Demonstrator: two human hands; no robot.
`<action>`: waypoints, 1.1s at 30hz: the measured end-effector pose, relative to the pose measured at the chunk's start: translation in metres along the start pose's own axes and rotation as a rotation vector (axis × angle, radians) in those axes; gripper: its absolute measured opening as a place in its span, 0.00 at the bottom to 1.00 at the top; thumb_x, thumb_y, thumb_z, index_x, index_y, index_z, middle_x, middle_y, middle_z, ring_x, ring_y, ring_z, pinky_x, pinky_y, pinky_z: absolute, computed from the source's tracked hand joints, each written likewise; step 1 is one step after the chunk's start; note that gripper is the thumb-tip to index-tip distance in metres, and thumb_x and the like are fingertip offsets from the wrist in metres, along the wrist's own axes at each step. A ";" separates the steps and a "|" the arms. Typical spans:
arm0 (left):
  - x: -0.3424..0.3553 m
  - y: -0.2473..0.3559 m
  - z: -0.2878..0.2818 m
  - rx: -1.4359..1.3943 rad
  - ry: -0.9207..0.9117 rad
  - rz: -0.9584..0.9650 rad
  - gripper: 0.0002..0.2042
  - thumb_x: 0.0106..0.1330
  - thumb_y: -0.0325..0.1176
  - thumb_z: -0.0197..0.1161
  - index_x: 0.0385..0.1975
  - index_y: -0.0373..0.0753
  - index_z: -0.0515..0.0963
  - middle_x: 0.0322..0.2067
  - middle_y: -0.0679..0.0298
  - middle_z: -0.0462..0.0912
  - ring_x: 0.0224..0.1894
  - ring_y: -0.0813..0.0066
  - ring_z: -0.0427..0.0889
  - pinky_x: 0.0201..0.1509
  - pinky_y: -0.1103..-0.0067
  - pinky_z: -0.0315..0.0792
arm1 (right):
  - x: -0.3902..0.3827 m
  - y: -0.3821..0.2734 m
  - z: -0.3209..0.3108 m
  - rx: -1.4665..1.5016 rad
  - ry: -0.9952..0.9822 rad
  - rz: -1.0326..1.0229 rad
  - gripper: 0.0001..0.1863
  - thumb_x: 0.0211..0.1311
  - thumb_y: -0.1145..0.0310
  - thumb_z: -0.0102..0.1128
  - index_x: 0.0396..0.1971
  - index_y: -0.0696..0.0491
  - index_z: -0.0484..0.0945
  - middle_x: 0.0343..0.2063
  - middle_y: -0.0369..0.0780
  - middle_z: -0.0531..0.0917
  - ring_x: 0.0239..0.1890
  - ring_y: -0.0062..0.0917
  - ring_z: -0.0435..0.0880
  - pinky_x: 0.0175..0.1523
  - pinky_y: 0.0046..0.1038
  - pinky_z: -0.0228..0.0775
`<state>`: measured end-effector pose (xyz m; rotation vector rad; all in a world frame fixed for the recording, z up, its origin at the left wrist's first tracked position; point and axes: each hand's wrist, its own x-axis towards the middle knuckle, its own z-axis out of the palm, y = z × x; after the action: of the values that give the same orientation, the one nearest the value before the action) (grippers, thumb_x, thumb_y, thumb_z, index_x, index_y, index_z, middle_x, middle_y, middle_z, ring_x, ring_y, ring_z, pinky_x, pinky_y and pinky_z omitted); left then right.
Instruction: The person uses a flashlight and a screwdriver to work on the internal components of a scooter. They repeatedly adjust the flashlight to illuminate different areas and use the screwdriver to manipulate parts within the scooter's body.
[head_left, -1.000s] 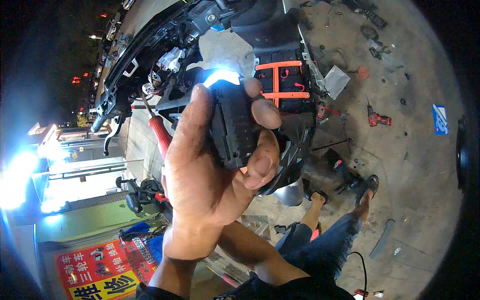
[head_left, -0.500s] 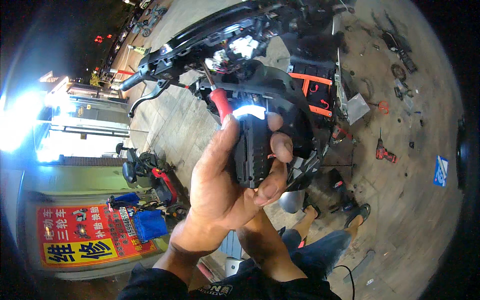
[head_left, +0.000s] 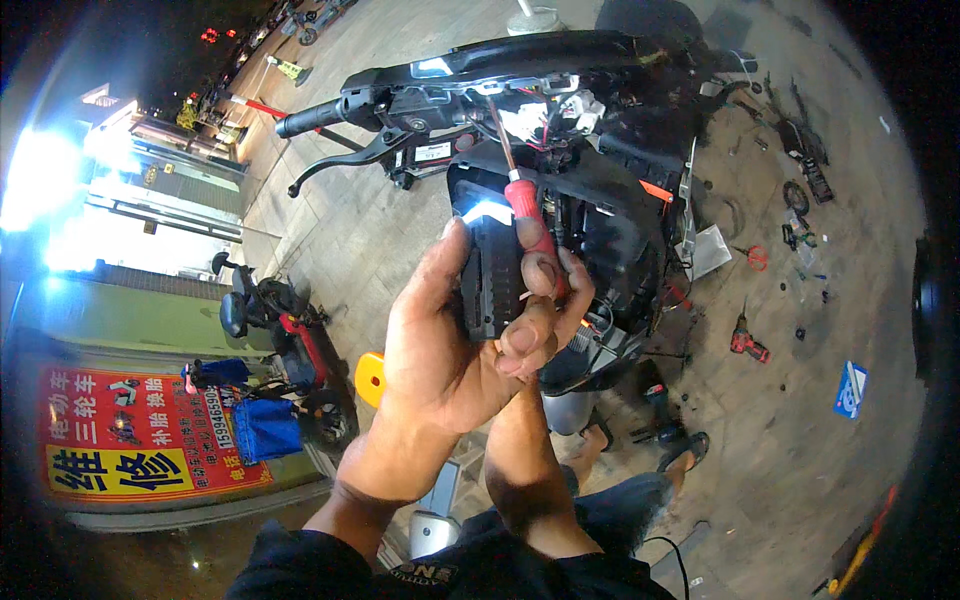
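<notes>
My left hand (head_left: 435, 345), palm toward me, is wrapped round a black ribbed rectangular plastic part (head_left: 492, 285) that glares white at its top end. A screwdriver (head_left: 530, 215) with a red handle stands tilted at the part's right side, its shaft pointing up and left. Fingers close round the lower handle; my right hand (head_left: 577, 285) is mostly behind the left one, with its forearm passing behind. Just beyond lies the opened-up front of a black scooter (head_left: 610, 190), with a handlebar grip (head_left: 310, 122), a brake lever (head_left: 345, 165) and exposed white connectors (head_left: 530, 122).
On the floor at right lie a red drill (head_left: 748, 342), red-handled scissors (head_left: 757, 258), a blue-and-white packet (head_left: 851, 390) and several loose parts. A second power drill (head_left: 657, 415) is near sandalled feet. Left are a yellow-orange stool (head_left: 370, 380) and a red scooter (head_left: 300, 350).
The screwdriver has shifted from the left side of the black part to its right side. My view has turned, so the handlebar now appears lower and more level.
</notes>
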<state>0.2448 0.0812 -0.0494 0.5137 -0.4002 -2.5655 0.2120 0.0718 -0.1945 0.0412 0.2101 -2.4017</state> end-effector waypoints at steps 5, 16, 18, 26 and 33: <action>-0.003 0.013 -0.010 0.008 -0.030 0.011 0.24 0.71 0.50 0.43 0.50 0.31 0.65 0.36 0.56 0.74 0.21 0.74 0.66 0.19 0.82 0.58 | 0.005 0.026 -0.022 -0.495 0.081 -0.336 0.21 0.64 0.59 0.51 0.53 0.53 0.65 0.47 0.51 0.77 0.42 0.28 0.79 0.52 0.31 0.71; -0.008 0.028 -0.031 -0.008 0.001 0.049 0.22 0.71 0.48 0.45 0.50 0.33 0.66 0.36 0.55 0.75 0.21 0.72 0.70 0.20 0.81 0.60 | -0.008 0.011 0.003 -0.953 0.123 -0.722 0.20 0.64 0.62 0.54 0.53 0.53 0.65 0.39 0.44 0.76 0.34 0.29 0.79 0.43 0.29 0.73; -0.008 0.029 -0.033 0.007 -0.008 0.056 0.22 0.71 0.48 0.45 0.49 0.33 0.66 0.36 0.55 0.75 0.21 0.72 0.70 0.20 0.81 0.61 | 0.000 0.011 0.004 -0.902 0.085 -0.784 0.21 0.64 0.58 0.56 0.50 0.53 0.66 0.38 0.42 0.73 0.34 0.27 0.78 0.43 0.27 0.73; -0.004 0.029 -0.041 0.054 0.033 0.073 0.21 0.71 0.48 0.45 0.47 0.32 0.67 0.34 0.57 0.76 0.20 0.73 0.70 0.19 0.82 0.61 | 0.004 0.005 -0.007 -0.966 0.001 -0.883 0.21 0.62 0.57 0.59 0.45 0.56 0.65 0.42 0.43 0.71 0.34 0.25 0.77 0.42 0.26 0.73; 0.002 0.030 -0.047 0.018 0.015 0.046 0.20 0.72 0.49 0.43 0.46 0.36 0.70 0.31 0.57 0.79 0.23 0.68 0.77 0.23 0.80 0.70 | -0.001 -0.003 -0.005 -0.996 0.016 -0.867 0.19 0.63 0.59 0.57 0.44 0.57 0.65 0.45 0.45 0.71 0.33 0.26 0.76 0.40 0.26 0.72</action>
<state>0.2756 0.0463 -0.0808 0.5232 -0.4251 -2.5144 0.2108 0.0755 -0.1985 -0.5938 1.6752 -2.7968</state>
